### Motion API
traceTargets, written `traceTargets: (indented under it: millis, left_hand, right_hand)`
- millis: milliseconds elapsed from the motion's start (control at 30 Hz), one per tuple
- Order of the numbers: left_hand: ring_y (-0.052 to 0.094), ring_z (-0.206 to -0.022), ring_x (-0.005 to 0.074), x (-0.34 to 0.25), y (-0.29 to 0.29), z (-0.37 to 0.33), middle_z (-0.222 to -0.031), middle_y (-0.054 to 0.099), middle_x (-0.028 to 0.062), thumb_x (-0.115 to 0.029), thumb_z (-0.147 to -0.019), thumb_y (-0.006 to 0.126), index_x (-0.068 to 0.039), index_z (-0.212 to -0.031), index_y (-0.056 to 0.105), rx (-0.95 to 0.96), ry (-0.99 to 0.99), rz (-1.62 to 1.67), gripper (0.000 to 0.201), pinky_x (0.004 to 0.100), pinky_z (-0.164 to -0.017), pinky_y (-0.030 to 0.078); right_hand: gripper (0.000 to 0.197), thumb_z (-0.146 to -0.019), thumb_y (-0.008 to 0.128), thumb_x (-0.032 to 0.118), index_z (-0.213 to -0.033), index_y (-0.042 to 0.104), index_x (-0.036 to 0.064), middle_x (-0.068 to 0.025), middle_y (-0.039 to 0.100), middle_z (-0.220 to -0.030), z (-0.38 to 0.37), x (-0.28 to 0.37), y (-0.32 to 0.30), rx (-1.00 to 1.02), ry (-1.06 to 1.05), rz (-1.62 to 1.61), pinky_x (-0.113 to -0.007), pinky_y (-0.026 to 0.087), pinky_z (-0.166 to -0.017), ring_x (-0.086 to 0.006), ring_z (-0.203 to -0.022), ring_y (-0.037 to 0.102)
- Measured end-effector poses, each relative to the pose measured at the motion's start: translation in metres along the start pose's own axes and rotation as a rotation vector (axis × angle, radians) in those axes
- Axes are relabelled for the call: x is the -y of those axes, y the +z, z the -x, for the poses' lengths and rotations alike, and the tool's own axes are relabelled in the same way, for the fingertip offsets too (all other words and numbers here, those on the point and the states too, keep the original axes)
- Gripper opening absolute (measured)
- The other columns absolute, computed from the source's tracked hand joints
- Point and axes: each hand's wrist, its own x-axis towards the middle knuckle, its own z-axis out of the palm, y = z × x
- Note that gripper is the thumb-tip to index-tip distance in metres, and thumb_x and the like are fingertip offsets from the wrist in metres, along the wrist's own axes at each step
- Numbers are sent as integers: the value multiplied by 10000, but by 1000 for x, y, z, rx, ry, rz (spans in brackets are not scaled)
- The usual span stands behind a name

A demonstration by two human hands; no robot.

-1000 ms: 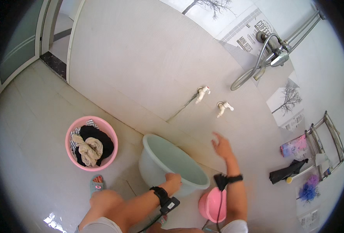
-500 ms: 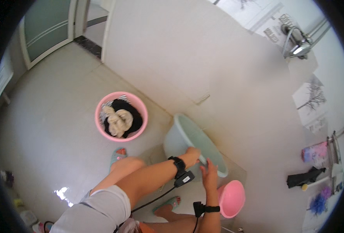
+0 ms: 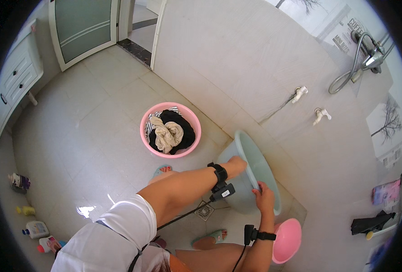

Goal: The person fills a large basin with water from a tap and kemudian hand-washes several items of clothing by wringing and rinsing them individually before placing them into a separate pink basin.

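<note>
A large pale blue-green basin [image 3: 232, 152] stands tipped on its side, its opening turned toward the wall. My left hand [image 3: 236, 166] is closed at its upper rim, with the fingertips hidden behind the edge. Lower on the same rim, my right hand [image 3: 264, 198] grips with the thumb on the outside and the fingers over the edge. Black straps with small devices and cables circle both wrists. Beside my right forearm is a smaller pink basin [image 3: 288, 240], also tilted.
A round pink tub [image 3: 145, 136] holds black, beige and striped clothes. Two white taps [image 3: 301, 93] and a shower mixer [image 3: 373, 59] project from the wall. A floor drain [image 3: 204, 211] lies by my feet. Bottles [image 3: 36, 230] line the left; a white cabinet [image 3: 17, 77] stands beyond.
The whole view has shifted, so most things appear farther right, and the wall taps now show clearly. The large basin looks tipped somewhat further, with both hands still at its rim.
</note>
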Motion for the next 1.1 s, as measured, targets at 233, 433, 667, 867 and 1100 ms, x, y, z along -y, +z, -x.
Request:
traceTargets:
  millis: [233,433,667,867,1100]
  left_hand:
    - [523,-646,208,2,4,-3,-802,552,77,-262,-845,538,-49,-909,554,47,6,-65,223,362,-529,425]
    - [619,-770,219,-33,-81,1,-877,599,100,-15,-626,650,-16,-994,580,254,868,-741,375,351,-684,523]
    - [612,-928,334,-1,-280,-70,-1003,641,179,-30,-677,554,-44,-1011,641,-349,561,-1086,345,398,-791,487]
    - [238,-1315,420,148,-319,-67,-1378,323,245,-166,-613,744,-162,-1362,320,-399,123,-1380,861,594,-1010,271]
    - [581,-922,401,175,-350,-64,-932,616,235,-147,-708,612,-55,-1067,529,-661,483,-811,380,464,-792,461]
  right_hand:
    - [301,-759,677,120,-1036,577,56,-183,637,-869,3,-3,-1,-33,-10,-37,-391,474,-672,-363,-782,614]
    - [294,-818,622,168,-1100,555,118,-164,634,-889,4,-18,2,-28,35,-24,-418,460,-681,-359,-816,600]
    - [296,-813,616,131,-1105,574,108,-151,634,-925,6,-18,-16,-75,82,-62,-418,455,-723,-352,-823,594]
    - [293,-780,636,110,-1070,600,91,-149,635,-940,3,-11,-14,-96,3,-34,-402,465,-720,-342,-814,599]
    - [292,-786,637,108,-1075,599,89,-134,643,-904,-7,11,-9,-28,41,-85,-386,462,-694,-329,-785,608]
